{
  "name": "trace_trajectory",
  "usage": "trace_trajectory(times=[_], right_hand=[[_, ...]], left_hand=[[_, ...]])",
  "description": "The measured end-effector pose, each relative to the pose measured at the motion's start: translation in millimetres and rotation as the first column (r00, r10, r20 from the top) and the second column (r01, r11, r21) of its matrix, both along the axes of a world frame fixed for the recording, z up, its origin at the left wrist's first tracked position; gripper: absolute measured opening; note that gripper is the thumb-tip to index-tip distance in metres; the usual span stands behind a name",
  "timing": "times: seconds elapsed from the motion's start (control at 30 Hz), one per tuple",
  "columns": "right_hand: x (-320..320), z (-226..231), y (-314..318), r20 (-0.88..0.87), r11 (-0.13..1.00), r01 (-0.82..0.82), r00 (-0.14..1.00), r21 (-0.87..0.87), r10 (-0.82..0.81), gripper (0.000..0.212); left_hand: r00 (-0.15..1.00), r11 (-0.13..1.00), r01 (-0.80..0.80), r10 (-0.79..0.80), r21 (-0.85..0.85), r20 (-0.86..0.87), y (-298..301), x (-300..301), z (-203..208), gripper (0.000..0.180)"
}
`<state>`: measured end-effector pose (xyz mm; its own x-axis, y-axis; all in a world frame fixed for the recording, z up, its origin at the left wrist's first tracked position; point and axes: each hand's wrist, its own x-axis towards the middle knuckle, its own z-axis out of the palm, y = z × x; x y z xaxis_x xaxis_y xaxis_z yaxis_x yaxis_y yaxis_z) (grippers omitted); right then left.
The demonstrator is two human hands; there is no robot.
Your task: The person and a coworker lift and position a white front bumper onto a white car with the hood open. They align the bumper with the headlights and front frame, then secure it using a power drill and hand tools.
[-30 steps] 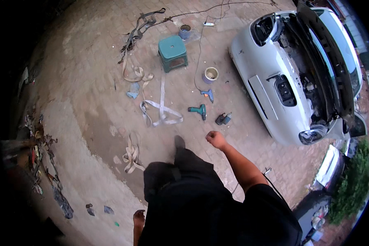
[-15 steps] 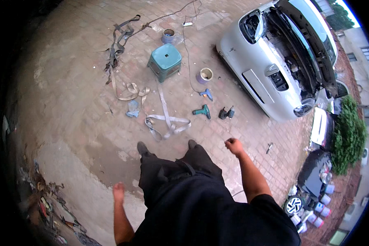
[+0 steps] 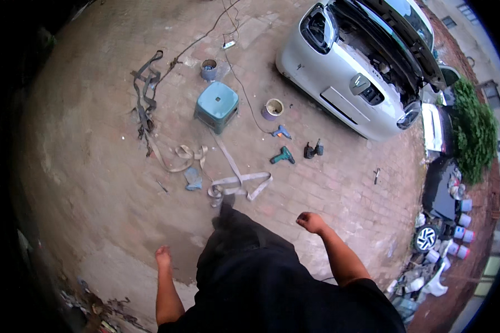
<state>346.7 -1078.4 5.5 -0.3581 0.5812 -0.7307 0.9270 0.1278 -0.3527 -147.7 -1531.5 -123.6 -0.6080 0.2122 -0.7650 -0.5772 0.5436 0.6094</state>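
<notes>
My left hand (image 3: pixel 162 257) hangs at my side over the paving, its fingers loosely apart and nothing seen in it. Out in front to the right, my right hand (image 3: pixel 312 222) has its fingers curled together; a small dark spot shows at the fingertips, too small to name. Neither hand touches anything on the ground. Ahead of my feet lies a pale flat strap (image 3: pixel 230 161) in loops. Beyond it are a green cordless drill (image 3: pixel 283 156), a blue glue gun-like tool (image 3: pixel 281 132) on a cord, and a dark power tool (image 3: pixel 313 149). A teal plastic stool (image 3: pixel 218 102) stands farther off.
A silver car (image 3: pixel 339 72) with its bonnet raised stands at the far right. Two small buckets (image 3: pixel 273 109) flank the stool. Dark tangled straps (image 3: pixel 144 94) lie to its left, a blue cloth-like piece (image 3: pixel 193 178) nearer. A wheel (image 3: pixel 426 238) and tubs line the right.
My body has stepped forward, one foot now reaching the pale strap. The view has shifted, with the car moving up and left in it. Both hands remain off everything.
</notes>
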Motion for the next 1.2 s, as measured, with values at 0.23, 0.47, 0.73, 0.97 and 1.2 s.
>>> trace_trajectory(times=[0.23, 0.47, 0.73, 0.97, 1.2], right_hand=[[-106.4, -82.4, -15.0, -0.170, 0.998, -0.045, 0.985, -0.039, 0.038, 0.035], [-176.2, -35.8, -3.4, -0.387, 0.967, 0.251, 0.896, 0.033, -0.219, 0.031], [-121.8, -34.5, -115.3, -0.347, 0.487, 0.870, 0.435, -0.075, -0.831, 0.024], [-127.3, -80.9, -276.3, 0.050, 0.550, 0.824, 0.560, -0.135, -0.827, 0.027], [-154.1, -91.2, -280.2, -0.190, 0.473, 0.859, 0.440, -0.195, -0.878, 0.027]], left_hand=[[0.893, 0.891, 0.441, -0.423, 0.110, -0.151, 149.5, -34.8, 95.4, 0.016], [0.699, 0.711, 0.697, -0.703, -0.094, -0.129, 174.0, -134.1, 78.5, 0.017], [0.590, 0.611, 0.765, -0.792, -0.204, -0.158, 200.4, -302.5, 22.8, 0.033], [0.822, 0.816, 0.565, -0.570, 0.126, 0.007, 313.9, -358.3, 59.9, 0.029], [0.924, 0.792, 0.036, -0.259, 0.609, 0.281, 445.4, -343.6, 102.4, 0.023]])
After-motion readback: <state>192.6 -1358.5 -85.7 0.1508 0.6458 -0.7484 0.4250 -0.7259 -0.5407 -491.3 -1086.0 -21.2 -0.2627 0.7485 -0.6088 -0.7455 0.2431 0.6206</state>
